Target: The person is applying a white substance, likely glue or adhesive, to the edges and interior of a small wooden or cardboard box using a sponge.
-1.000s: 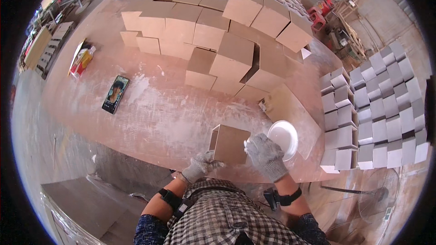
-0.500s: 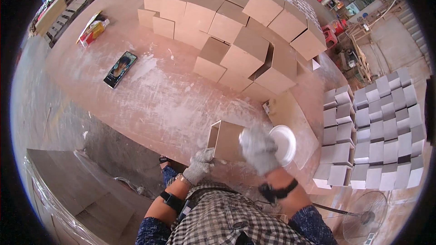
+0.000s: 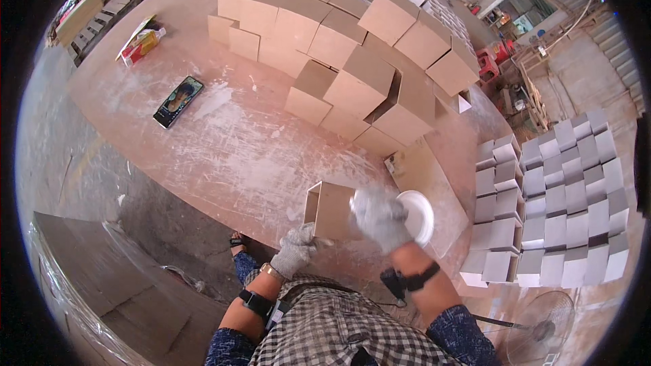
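Observation:
A small brown cardboard box [image 3: 333,209] lies on the table in front of me, its open end facing left. My left hand [image 3: 296,252], in a grey work glove, is closed on the box's near left corner. My right hand [image 3: 384,221], gloved too, is at the box's right end and smeared by motion. Its fingers are hard to make out, and so is anything in them. Just right of that hand stands a round white bowl [image 3: 423,213], partly hidden by the glove.
Stacked brown boxes [image 3: 359,81] fill the table's far side. A phone [image 3: 178,102] and a red-and-yellow packet [image 3: 141,46] lie on the left. A flat board [image 3: 424,169] lies beyond the bowl. Rows of grey-white boxes [image 3: 566,196] and a fan [image 3: 542,329] stand at right, wrapped cardboard [image 3: 115,285] lower left.
The whole view has shifted slightly. My right hand stays blurred by the box's right end, and my left hand keeps its hold on the near left corner.

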`<state>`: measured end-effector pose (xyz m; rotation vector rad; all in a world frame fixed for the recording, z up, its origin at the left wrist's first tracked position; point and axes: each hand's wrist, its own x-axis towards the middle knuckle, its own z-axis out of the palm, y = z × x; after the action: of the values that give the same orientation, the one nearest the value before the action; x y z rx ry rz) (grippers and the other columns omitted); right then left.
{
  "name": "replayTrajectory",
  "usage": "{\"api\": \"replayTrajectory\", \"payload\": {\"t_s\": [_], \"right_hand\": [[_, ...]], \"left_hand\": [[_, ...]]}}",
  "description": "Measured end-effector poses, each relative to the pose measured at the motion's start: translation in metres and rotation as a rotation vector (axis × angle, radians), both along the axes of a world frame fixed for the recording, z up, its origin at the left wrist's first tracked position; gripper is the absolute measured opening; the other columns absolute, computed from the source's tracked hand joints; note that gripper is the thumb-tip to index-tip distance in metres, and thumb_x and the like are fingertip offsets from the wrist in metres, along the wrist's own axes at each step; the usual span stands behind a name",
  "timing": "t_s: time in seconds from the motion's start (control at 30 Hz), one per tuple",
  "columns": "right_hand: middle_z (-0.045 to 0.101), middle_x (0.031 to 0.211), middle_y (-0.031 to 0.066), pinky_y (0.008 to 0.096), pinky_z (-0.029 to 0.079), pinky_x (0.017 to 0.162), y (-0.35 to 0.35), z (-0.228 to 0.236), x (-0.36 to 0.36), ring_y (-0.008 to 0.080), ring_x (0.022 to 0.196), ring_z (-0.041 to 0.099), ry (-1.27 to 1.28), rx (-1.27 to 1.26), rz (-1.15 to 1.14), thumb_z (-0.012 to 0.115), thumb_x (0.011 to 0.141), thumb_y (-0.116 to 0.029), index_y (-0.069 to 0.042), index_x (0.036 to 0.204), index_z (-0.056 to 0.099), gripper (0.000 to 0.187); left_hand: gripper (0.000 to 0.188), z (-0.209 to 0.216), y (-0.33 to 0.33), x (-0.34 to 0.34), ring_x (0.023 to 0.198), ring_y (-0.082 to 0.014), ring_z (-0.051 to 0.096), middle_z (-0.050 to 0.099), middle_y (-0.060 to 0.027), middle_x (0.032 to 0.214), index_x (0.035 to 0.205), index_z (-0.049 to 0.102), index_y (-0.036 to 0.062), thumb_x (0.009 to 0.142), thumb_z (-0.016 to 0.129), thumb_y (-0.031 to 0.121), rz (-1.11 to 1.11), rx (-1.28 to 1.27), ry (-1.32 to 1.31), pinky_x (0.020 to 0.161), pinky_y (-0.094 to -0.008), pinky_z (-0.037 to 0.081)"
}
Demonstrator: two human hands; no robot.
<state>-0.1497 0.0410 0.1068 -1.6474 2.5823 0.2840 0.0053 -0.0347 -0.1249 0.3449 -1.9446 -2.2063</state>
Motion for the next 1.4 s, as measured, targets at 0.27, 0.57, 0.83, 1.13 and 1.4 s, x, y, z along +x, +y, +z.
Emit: {"api": "replayTrajectory", "payload": {"t_s": [0.27,0.57,0.83,1.13,1.4], "right_hand": [[0.058,0.077,0.0146,0.0432,0.05,0.054,0.042,-0.005,0.034,0.0319,0.066,0.061,0.004,-0.103,-0.021,0.056,0.081,-0.018,-0.01,0.081,0.06,0.009],[0.051,0.071,0.0119,0.0406,0.047,0.048,0.002,-0.012,-0.034,0.0259,0.058,0.059,0.276,-0.248,0.003,0.052,0.08,-0.014,-0.009,0.075,0.053,0.007],[0.051,0.069,0.0123,0.042,0.048,0.054,0.022,-0.002,0.05,0.027,0.064,0.059,0.083,-0.067,0.153,0.053,0.078,-0.014,-0.007,0.077,0.054,0.007],[0.053,0.078,0.0117,0.0447,0.044,0.051,0.001,-0.027,0.019,0.0265,0.065,0.056,0.64,-0.078,0.275,0.051,0.076,-0.014,-0.01,0.08,0.056,0.008],[0.058,0.088,0.0159,0.0495,0.045,0.048,-0.015,-0.051,-0.032,0.0299,0.067,0.06,0.503,-0.136,0.277,0.05,0.079,-0.014,-0.008,0.081,0.057,0.009]], "left_hand": [[0.044,0.078,-0.014,0.008,0.099,-0.0259,0.062,0.064,-0.0103,0.109,0.106,0.065,0.0076,0.064,0.06,-0.004,0.04,-0.143,0.2,0.086,-0.0339,0.049],[0.04,0.088,-0.013,0.0,0.1,-0.0199,0.062,0.063,-0.0085,0.108,0.107,0.065,0.0069,0.07,0.06,-0.007,-0.058,0.076,0.076,0.082,-0.0307,0.05],[0.035,0.054,-0.007,0.02,0.096,-0.0191,0.062,0.065,-0.0077,0.106,0.103,0.067,0.0069,0.07,0.062,-0.005,0.127,-0.024,0.083,0.081,-0.0317,0.05],[0.026,0.081,-0.014,0.009,0.097,-0.025,0.061,0.063,-0.0111,0.104,0.099,0.067,0.0085,0.073,0.07,0.007,0.006,-0.002,0.155,0.081,-0.0333,0.049],[0.035,0.106,-0.015,0.002,0.095,-0.0311,0.06,0.063,-0.0146,0.099,0.104,0.065,0.0073,0.072,0.074,0.018,-0.024,-0.195,0.004,0.081,-0.0378,0.048]]}}
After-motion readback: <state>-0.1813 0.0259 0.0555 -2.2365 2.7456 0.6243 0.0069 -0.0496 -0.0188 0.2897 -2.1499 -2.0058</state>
